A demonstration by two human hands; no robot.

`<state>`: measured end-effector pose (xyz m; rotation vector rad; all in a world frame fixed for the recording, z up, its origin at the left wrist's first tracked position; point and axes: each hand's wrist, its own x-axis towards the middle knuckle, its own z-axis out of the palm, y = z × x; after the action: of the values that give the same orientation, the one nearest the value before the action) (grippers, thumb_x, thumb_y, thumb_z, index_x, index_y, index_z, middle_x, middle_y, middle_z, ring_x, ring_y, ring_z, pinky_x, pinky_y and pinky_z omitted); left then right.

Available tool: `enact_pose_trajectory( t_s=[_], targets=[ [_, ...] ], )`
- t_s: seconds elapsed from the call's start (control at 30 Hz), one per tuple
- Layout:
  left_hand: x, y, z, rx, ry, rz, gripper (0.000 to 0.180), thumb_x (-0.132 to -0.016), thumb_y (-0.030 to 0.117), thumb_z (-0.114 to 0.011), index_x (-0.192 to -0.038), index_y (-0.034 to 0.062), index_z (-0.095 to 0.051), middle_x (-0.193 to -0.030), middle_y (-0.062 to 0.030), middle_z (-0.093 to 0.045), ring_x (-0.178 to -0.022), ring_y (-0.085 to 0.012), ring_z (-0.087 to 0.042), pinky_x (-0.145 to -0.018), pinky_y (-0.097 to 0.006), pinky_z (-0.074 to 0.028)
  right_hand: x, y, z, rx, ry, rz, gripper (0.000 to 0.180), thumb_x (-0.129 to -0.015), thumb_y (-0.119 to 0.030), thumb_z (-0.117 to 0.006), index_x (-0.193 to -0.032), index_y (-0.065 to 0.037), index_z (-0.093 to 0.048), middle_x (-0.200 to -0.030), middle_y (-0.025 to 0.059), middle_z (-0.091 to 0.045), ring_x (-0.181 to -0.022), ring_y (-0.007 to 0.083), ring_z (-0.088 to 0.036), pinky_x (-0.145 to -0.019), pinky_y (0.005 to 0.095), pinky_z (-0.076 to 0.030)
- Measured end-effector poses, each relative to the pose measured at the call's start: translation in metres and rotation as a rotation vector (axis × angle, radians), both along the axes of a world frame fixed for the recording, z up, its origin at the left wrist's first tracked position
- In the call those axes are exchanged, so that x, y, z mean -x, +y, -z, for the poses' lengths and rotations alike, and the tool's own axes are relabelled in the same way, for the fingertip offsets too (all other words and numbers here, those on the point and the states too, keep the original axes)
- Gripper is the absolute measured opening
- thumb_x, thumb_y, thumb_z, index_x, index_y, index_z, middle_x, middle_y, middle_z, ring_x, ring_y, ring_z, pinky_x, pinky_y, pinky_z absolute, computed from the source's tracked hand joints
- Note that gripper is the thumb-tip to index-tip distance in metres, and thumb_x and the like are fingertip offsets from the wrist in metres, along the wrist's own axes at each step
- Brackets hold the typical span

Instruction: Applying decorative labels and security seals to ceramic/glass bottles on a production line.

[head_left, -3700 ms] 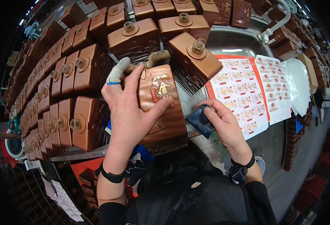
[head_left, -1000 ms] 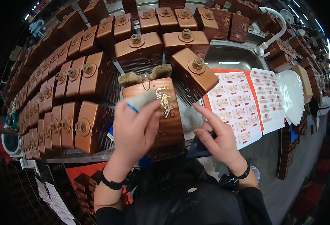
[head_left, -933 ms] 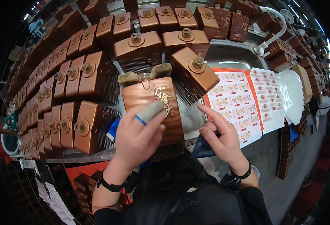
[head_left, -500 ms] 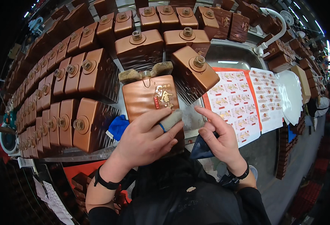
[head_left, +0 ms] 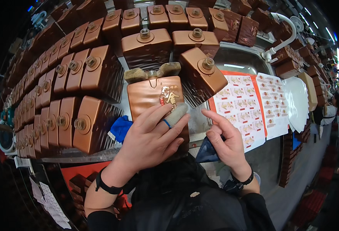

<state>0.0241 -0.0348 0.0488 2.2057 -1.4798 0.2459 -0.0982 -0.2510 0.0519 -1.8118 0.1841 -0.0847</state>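
A copper-brown rectangular bottle [head_left: 140, 94] with gold and red decoration lies tilted in front of me, its glass neck pointing away between two worn brown pads [head_left: 136, 75]. My left hand [head_left: 148, 134] lies over the bottle's face with fingers stretched out. One of its fingers wears a grey fabric finger cover [head_left: 178, 112] with a blue band. The fingertips touch the bottle near the gold lettering and hide part of it. To the right of the bottle, my right hand [head_left: 230, 144] grips a dark blue cloth [head_left: 206, 151] in its curled fingers, index finger pointing out.
Several similar bottles [head_left: 96, 75] stand in rows on the left and behind. One bottle [head_left: 204, 75] stands angled beside the work. Sticker sheets [head_left: 238, 109] lie right, before a sink [head_left: 237, 57] with a white tap [head_left: 291, 29]. A bright blue cloth [head_left: 120, 128] lies left.
My left hand's covered finger has shifted slightly up the bottle's face, over more of the lettering. The right hand keeps its cloth and has barely moved. The whole view has shifted slightly.
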Motion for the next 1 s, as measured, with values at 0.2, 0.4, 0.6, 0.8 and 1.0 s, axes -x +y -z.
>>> enact_pose_trajectory(
  t_s=[0.2, 0.4, 0.6, 0.8, 1.0],
  targets=[
    [0.004, 0.007, 0.011, 0.08, -0.037, 0.039, 0.046, -0.082, 0.022, -0.072, -0.127, 0.0104, -0.068, -0.129, -0.0085, -0.064, -0.127, -0.0306, -0.054, -0.104, -0.045, -0.05, -0.004, -0.002, -0.009, 0.044, 0.052, 0.019, 0.045, -0.1, -0.008, -0.062, -0.144, -0.003, -0.054, -0.075, -0.0047, -0.053, -0.071, 0.0041, -0.046, -0.069, 0.0201, -0.041],
    [0.01, 0.01, 0.021, 0.169, -0.095, 0.053, 0.045, -0.084, 0.023, -0.072, -0.127, 0.0074, -0.067, -0.124, -0.0112, -0.064, -0.127, -0.0314, -0.055, -0.105, -0.045, -0.05, -0.04, -0.013, -0.042, 0.104, -0.091, 0.074, 0.047, -0.095, -0.009, -0.069, -0.139, -0.002, -0.055, -0.106, 0.0067, -0.066, -0.098, 0.0111, -0.061, -0.09, 0.0271, -0.049],
    [0.011, 0.006, 0.019, 0.14, -0.015, -0.01, 0.049, -0.081, 0.021, -0.073, -0.129, 0.0098, -0.067, -0.131, -0.0087, -0.063, -0.125, -0.0294, -0.057, -0.102, -0.044, -0.051, -0.091, 0.015, -0.051, 0.644, -0.345, -0.139, 0.03, -0.084, -0.007, -0.076, -0.113, -0.004, -0.067, -0.094, 0.0118, -0.069, -0.084, 0.0263, -0.069, -0.078, 0.0334, -0.054],
    [0.008, 0.013, 0.032, 0.212, -0.08, 0.07, 0.041, -0.084, 0.021, -0.073, -0.122, 0.0047, -0.069, -0.12, -0.0119, -0.065, -0.123, -0.0322, -0.059, -0.104, -0.045, -0.053, -0.109, 0.012, -0.044, 1.07, -0.549, -0.11, 0.03, -0.076, -0.006, -0.077, -0.104, -0.007, -0.067, -0.094, 0.0094, -0.068, -0.082, 0.0303, -0.065, -0.071, 0.0406, -0.051],
    [0.019, 0.025, 0.038, 0.463, -0.096, -0.053, 0.027, -0.081, 0.014, -0.077, -0.106, 0.0035, -0.074, -0.11, -0.0113, -0.067, -0.111, -0.0317, -0.066, -0.093, -0.046, -0.061, -0.075, 0.022, -0.056, 1.005, -0.698, -0.41, 0.033, -0.073, -0.014, -0.07, -0.106, -0.009, -0.07, -0.092, 0.0026, -0.064, -0.09, 0.0237, -0.061, -0.077, 0.0379, -0.048]
  ],
)
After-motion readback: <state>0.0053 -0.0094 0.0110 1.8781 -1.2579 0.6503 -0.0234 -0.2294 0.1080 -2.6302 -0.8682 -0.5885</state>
